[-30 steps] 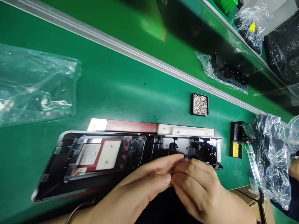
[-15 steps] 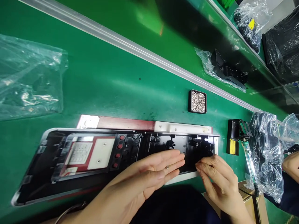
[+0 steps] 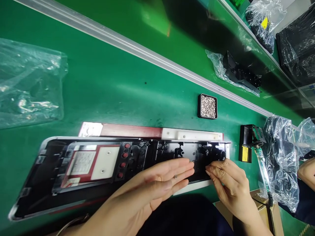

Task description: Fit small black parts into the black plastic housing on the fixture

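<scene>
At the far left a crumpled clear plastic bag lies on the green counter. Next comes the long black plastic panel, lying flat with its inner side up along the near edge of the counter; a red and white block shows through its left half, and a red and white bar lies just behind it. The left hand rests flat and open over the panel's middle, fingers straight and together, holding nothing; a small silver screw sits between its fingertips. Just to the right, the right hand has its fingertips pinched together against the panel's right end; whether anything is in that grip cannot be told. Behind them stands a small black square tray of silver screws. Further right are a black bracket with a yellow label and a clear plastic bag of dark parts. Another person's hand shows at the right edge.
</scene>
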The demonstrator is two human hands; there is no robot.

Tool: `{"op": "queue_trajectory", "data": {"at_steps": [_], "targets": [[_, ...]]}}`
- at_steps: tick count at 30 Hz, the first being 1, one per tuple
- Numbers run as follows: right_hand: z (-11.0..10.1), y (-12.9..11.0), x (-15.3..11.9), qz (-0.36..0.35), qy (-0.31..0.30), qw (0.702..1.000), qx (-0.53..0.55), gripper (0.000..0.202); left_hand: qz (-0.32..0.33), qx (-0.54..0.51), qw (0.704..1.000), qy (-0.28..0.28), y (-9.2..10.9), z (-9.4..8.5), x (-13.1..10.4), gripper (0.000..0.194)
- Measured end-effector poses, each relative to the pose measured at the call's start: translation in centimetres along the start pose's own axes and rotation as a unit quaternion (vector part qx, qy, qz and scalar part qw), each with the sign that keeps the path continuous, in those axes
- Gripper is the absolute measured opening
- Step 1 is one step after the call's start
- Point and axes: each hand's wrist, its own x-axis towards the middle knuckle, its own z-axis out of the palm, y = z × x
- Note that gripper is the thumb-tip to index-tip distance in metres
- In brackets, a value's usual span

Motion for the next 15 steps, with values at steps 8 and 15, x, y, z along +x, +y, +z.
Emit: {"op": "queue_trajectory", "data": {"at_steps": [8, 15], "targets": [[0.5, -1.3, 0.7, 0.002, 0.021, 0.999, 0.028, 0.019, 0.088, -0.064, 0.994, -0.005, 1.0, 1.7, 0.8, 0.063], [1.6, -1.5, 3.9, -0.046, -0.124, 0.990, 0.037, 0.034, 0.113, -0.079, 0.990, 0.013, 1.7, 1.6, 0.6, 0.059]]}}
